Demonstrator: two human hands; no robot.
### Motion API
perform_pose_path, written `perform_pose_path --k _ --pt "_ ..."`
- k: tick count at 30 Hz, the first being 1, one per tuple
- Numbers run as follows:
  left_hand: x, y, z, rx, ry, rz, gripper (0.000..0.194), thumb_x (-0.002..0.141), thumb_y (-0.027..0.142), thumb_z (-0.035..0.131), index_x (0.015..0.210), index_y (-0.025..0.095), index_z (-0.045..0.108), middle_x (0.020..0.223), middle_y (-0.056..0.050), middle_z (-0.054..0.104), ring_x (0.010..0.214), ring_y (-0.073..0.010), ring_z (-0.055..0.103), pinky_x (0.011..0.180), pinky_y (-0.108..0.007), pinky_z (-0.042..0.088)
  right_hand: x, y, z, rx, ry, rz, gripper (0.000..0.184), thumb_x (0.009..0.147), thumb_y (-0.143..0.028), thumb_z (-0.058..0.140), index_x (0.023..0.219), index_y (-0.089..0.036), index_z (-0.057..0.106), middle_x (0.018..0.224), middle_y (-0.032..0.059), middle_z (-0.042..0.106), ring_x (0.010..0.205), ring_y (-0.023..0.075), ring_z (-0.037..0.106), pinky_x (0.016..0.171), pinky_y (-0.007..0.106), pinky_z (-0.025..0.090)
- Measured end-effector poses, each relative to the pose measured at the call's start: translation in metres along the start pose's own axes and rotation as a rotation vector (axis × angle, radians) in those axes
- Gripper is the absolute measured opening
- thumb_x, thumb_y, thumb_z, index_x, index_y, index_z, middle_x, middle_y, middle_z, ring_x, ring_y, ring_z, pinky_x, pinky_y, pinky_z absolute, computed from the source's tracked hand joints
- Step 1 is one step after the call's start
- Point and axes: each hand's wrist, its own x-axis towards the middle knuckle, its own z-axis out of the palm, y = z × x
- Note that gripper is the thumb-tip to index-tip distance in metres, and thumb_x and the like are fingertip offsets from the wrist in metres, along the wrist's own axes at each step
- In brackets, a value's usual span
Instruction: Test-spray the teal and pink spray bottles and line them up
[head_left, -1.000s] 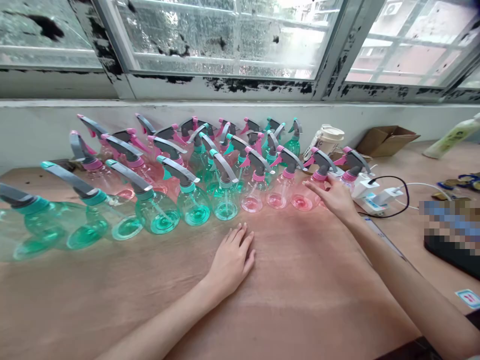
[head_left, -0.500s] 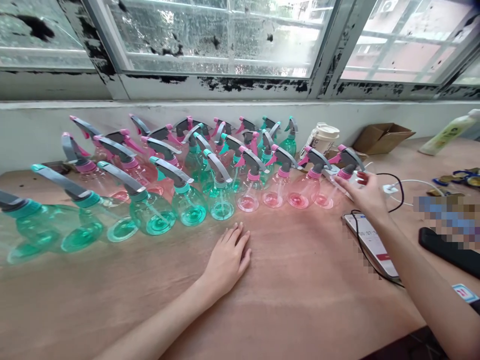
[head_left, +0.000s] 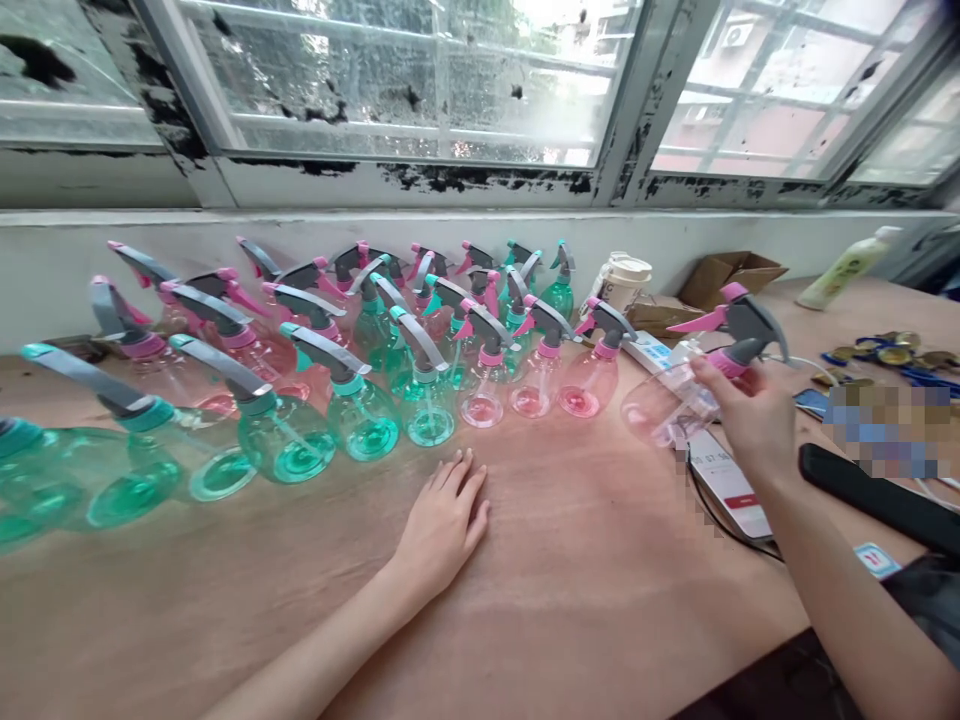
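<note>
My right hand (head_left: 754,420) grips a clear pink spray bottle (head_left: 652,405) around its neck, under the grey and pink trigger head. The bottle is tilted, its base to the left, above the table beside the phone. My left hand (head_left: 446,510) lies flat on the wooden table, fingers spread, holding nothing. Just beyond its fingertips stands a green spray bottle (head_left: 430,410). A front row of green bottles runs left from there, and three pink ones, including a pink spray bottle (head_left: 589,385), stand to the right. More pink and green bottles crowd behind.
On the right lie a phone (head_left: 739,495) with a timer, a black case (head_left: 877,495) and several gold and blue items (head_left: 892,350). A white lidded cup (head_left: 626,275), a cardboard box (head_left: 731,280) and a pale green bottle (head_left: 847,268) stand near the wall. A power strip (head_left: 651,350) lies behind the raised bottle.
My right hand has taken the rightmost pink spray bottle from the row, lifting it and tilting it toward the right. My left hand stays flat on the table. The view has shifted slightly.
</note>
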Motion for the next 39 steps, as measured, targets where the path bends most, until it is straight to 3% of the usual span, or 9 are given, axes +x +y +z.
perform_pose_path --k 3,9,17,23,27,29,34,36,39 --pt "0.002 -0.004 0.002 -0.002 0.028 0.018 0.037 0.097 0.029 0.043 0.127 0.014 0.059 0.139 -0.016 0.056 0.13 -0.0311 0.052 0.107 -0.05 0.044 -0.021 -0.009 -0.007 0.096 -0.083 -0.003 0.046 0.078 -0.06 0.063 0.092 -0.016 0.07 0.087 0.0084 0.073 0.08 0.0233 0.066 0.076 0.035 0.049" --pt "0.006 -0.011 0.003 0.021 0.054 0.06 0.042 0.1 0.035 0.038 0.127 0.012 0.06 0.137 -0.018 0.057 0.128 -0.0327 0.052 0.104 -0.052 0.046 -0.05 -0.022 0.001 0.194 -0.244 -0.053 0.04 0.08 -0.055 0.066 0.086 -0.016 0.07 0.087 0.0094 0.074 0.083 0.0258 0.066 0.078 0.037 0.049" --pt "0.006 -0.015 0.001 0.017 0.056 0.078 0.044 0.101 0.038 0.036 0.129 0.012 0.059 0.138 -0.018 0.055 0.127 -0.0334 0.053 0.102 -0.055 0.047 -0.071 -0.055 0.011 0.343 -0.573 -0.273 0.026 0.081 -0.044 0.072 0.085 -0.019 0.068 0.086 0.003 0.071 0.08 0.0198 0.065 0.075 0.031 0.049" --pt "-0.002 -0.009 -0.007 -0.091 0.062 -0.017 0.034 0.099 0.034 0.043 0.124 0.019 0.061 0.135 -0.012 0.058 0.124 -0.029 0.056 0.102 -0.049 0.049 -0.089 -0.078 0.031 0.518 -0.798 -0.4 0.026 0.083 -0.04 0.072 0.098 -0.019 0.066 0.093 0.0039 0.067 0.085 0.0187 0.062 0.079 0.031 0.05" --pt "-0.019 -0.007 -0.022 -0.141 0.085 -0.097 0.028 0.098 0.029 0.046 0.12 0.02 0.06 0.129 -0.012 0.06 0.12 -0.0265 0.058 0.1 -0.045 0.05 -0.1 -0.092 0.047 0.641 -0.909 -0.488 0.024 0.084 -0.039 0.071 0.097 -0.019 0.066 0.095 0.0052 0.067 0.089 0.0202 0.063 0.081 0.033 0.05" --pt "-0.029 -0.011 -0.029 -0.162 0.095 -0.14 0.026 0.097 0.027 0.047 0.119 0.021 0.06 0.127 -0.011 0.061 0.118 -0.0253 0.059 0.099 -0.043 0.051 -0.102 -0.097 0.054 0.678 -0.963 -0.546 0.03 0.081 -0.038 0.074 0.101 -0.019 0.066 0.096 0.0056 0.065 0.089 0.0201 0.062 0.08 0.033 0.05" --pt "-0.045 -0.021 -0.041 -0.229 0.17 -0.27 0.021 0.096 0.025 0.047 0.111 0.021 0.061 0.111 -0.008 0.066 0.104 -0.0228 0.064 0.092 -0.04 0.053 -0.093 -0.105 0.061 0.702 -1.2 -0.534 0.075 0.068 -0.04 0.084 0.133 -0.025 0.05 0.129 0.0101 0.057 0.111 0.0251 0.059 0.087 0.035 0.052" --pt "-0.046 -0.021 -0.043 -0.267 0.184 -0.319 0.02 0.096 0.025 0.047 0.108 0.021 0.062 0.106 -0.007 0.066 0.1 -0.0222 0.065 0.09 -0.039 0.054 -0.089 -0.11 0.062 0.701 -1.279 -0.536 0.077 0.07 -0.041 0.083 0.137 -0.028 0.047 0.134 0.0092 0.054 0.116 0.0261 0.057 0.087 0.035 0.053" --pt "-0.044 -0.018 -0.044 -0.316 0.181 -0.355 0.019 0.095 0.025 0.048 0.106 0.021 0.062 0.104 -0.007 0.067 0.099 -0.0221 0.064 0.088 -0.038 0.054 -0.083 -0.121 0.064 0.719 -1.382 -0.487 0.074 0.069 -0.041 0.083 0.135 -0.03 0.049 0.129 0.0077 0.057 0.104 0.0238 0.065 0.076 0.03 0.055"
